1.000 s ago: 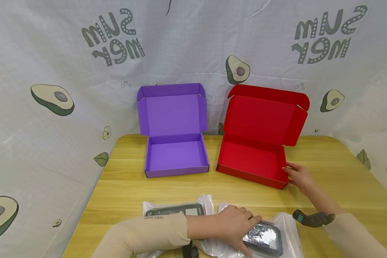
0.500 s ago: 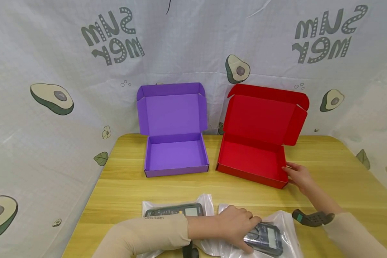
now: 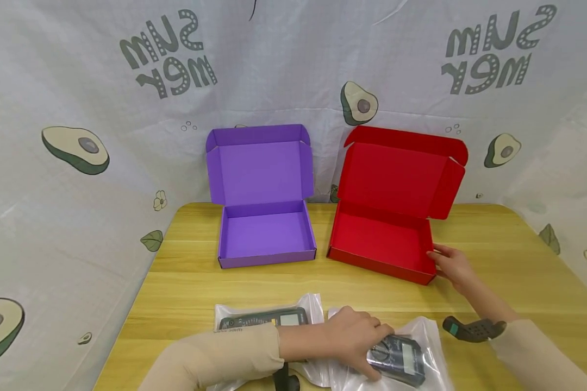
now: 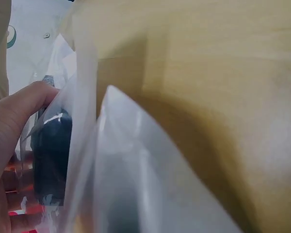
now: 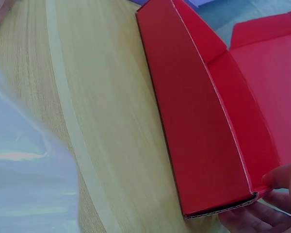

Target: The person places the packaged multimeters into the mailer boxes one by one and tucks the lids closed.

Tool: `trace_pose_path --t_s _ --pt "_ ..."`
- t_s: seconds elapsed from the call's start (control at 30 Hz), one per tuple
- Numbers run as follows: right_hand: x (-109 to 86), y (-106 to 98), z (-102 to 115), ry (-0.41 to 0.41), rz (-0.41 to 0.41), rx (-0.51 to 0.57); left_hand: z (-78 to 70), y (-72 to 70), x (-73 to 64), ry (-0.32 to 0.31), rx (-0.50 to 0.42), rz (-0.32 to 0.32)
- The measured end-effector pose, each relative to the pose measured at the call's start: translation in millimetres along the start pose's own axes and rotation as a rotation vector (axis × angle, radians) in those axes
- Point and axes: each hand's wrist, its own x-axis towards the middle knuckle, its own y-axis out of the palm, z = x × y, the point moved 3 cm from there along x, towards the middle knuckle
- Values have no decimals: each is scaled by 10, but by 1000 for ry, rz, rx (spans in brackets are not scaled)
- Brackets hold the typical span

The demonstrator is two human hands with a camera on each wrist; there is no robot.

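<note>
A dark digital multimeter [image 3: 398, 361] in a clear plastic bag is at the front of the table in the head view. My left hand [image 3: 354, 342] grips its left end, hiding part of it. In the left wrist view the thumb lies on the near face of the bagged multimeter [image 4: 52, 155], and the fingers show behind it through the plastic. Farther back stands a red cardboard box [image 3: 379, 241] with its lid up. My right hand [image 3: 455, 267] pinches the box's right wall near the front corner, thumb over the edge and fingers outside.
A purple cardboard box [image 3: 268, 236], lid raised, stands left of the red one. A second bagged multimeter [image 3: 293, 316] lies under my left forearm, partly covered by the sleeve. Behind the wooden table [image 3: 176, 293] hangs a printed cloth [image 3: 283, 65].
The gripped multimeter has tilted, so glare has left its face and its dial and screen show. It has shifted slightly left with my left hand. My right hand stays at the red box.
</note>
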Motion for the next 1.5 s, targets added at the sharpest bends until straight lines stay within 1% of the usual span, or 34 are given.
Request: trace_pose_path --t_s 0.17,0.27,0.4,0.57,0.73,0.97,1.2,1.4,1.5 --pt "-10 -4 -1 7 -2 -5 48 -60 -6 -1 5 -68" --pt "-13 -11 -4 8 -4 -8 89 -102 -24 2 12 -85" --pt "-22 -36 -17 12 3 -13 157 -171 -58 6 11 -89" --pt "-32 -65 -18 0 7 -34 282 -279 -98 -11 -31 -91" --pt "-12 -28 15 -5 21 -23 429 -421 -149 -41 -86 -89" --pt "6 4 27 -4 12 -25 565 -576 -170 -54 -98 -99" --pt "-8 -4 24 5 5 -28 640 -645 -133 -44 -77 -100" --pt "-11 -6 -1 25 -6 -20 677 -657 -98 -40 -47 -96" --pt "-17 -5 -12 18 -14 -16 699 -655 -83 -38 -34 -91"
